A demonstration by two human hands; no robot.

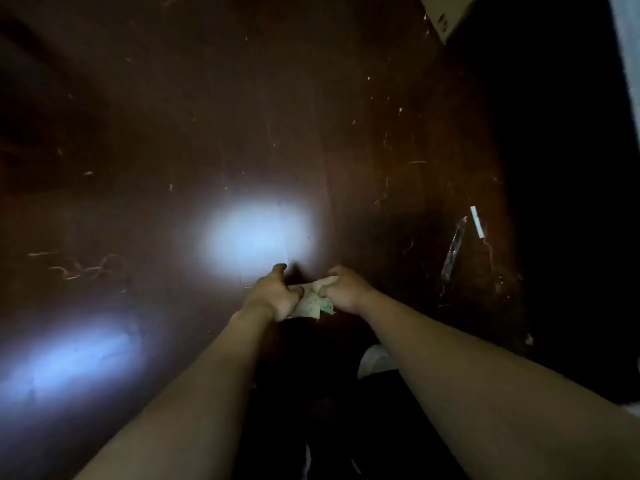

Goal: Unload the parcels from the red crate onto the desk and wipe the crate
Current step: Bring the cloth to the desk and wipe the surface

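Forearms (194,393) extend forward; we record the left hand (273,294) and right hand (348,289), fingers curled tight, each pinching one pale speckled cloth (313,302) over a scratched brown surface (381,150).

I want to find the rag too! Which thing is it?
Look at the big brown surface. Near its lower middle the left hand and right hand meet, both gripping the rag. It is pale, crumpled and green-speckled; the white strip to its right is flat and straight.
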